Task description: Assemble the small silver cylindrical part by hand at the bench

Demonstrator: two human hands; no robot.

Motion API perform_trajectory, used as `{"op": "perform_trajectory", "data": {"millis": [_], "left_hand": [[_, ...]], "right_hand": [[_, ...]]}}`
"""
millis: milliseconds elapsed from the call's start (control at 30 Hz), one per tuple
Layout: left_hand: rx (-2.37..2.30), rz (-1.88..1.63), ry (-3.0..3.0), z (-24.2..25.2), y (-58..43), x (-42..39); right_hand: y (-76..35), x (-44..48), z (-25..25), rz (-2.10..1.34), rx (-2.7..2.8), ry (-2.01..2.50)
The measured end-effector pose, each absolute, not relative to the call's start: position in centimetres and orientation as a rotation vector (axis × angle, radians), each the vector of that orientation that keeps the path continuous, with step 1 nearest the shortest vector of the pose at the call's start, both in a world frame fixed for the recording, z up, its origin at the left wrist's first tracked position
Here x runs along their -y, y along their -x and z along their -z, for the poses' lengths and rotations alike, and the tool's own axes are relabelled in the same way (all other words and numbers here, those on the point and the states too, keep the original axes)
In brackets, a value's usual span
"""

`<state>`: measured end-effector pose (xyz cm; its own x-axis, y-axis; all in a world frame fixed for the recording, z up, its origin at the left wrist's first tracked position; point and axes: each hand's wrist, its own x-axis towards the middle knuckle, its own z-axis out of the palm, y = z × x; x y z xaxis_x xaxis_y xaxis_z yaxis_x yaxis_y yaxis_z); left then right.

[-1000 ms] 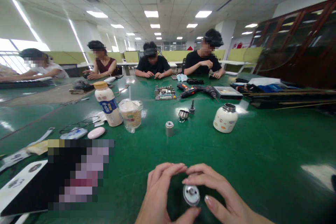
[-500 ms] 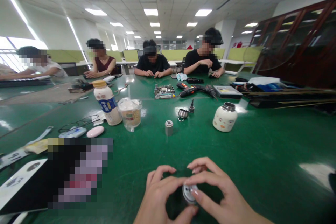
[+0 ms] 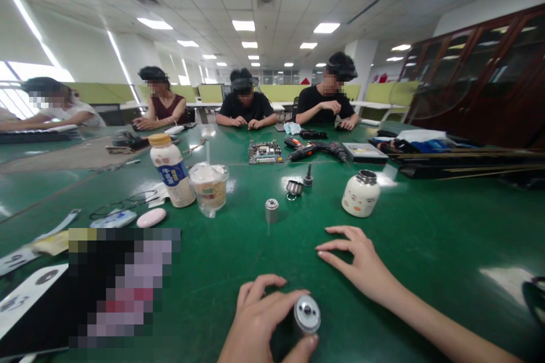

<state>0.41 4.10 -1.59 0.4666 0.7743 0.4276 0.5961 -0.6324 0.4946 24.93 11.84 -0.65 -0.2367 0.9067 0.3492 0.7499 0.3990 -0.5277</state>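
Note:
My left hand (image 3: 259, 320) grips a small silver cylindrical motor (image 3: 307, 316) between thumb and index finger near the bottom edge. The motor's round end face, with a central hub and small holes, points up. Farther up and right, my right hand (image 3: 360, 261) is open, its fingers apart and reaching left above the table with nothing in them. Ahead of both hands a second silver motor (image 3: 271, 211) stands upright. Behind it lie a shiny metal cup-shaped part (image 3: 293, 187) with a ring and a dark stepped part (image 3: 307, 176) standing on end.
A white jar (image 3: 361, 195) stands beyond my right hand. At left are a milk-tea bottle (image 3: 172, 173), a plastic cup (image 3: 208, 190) and a pink oval case (image 3: 151, 217). A circuit board (image 3: 265, 152) and power drills (image 3: 317, 150) lie farther back. Several people sit opposite.
My right hand has let go of the motor and moved forward and to the right. My left hand still holds the motor in nearly the same place.

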Motion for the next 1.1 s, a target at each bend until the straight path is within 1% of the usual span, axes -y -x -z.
{"op": "perform_trajectory", "data": {"millis": [167,300,467,767,867,967,1100], "left_hand": [[-1.146,-0.88,-2.481,2.1,-0.2,-4.3],[-1.134,-0.866,-2.494,2.0,-0.3,-4.5],[-1.136,-0.876,-2.478,1.7,-0.3,-4.5],[-1.13,-0.894,-2.456,1.6,-0.3,-4.3],[-1.123,-0.892,-2.471,1.8,-0.3,-4.4],[-1.162,-0.954,-2.422,2.0,-0.3,-4.3],[-1.218,-1.147,-2.246,2.0,-0.3,-3.8]], "right_hand": [[-24.6,-11.5,0.7,-0.343,2.042,1.39],[-23.2,-9.6,-1.0,-0.553,1.92,1.207],[-21.6,-6.5,-2.3,-0.756,2.027,1.04],[-21.0,-5.7,-2.0,-0.777,2.099,1.001],[-21.0,-5.6,-1.8,-0.8,2.045,0.993],[-21.0,-5.6,-1.5,-0.856,1.859,1.035],[-21.3,-5.9,-0.7,-1.01,1.677,1.082]]}}
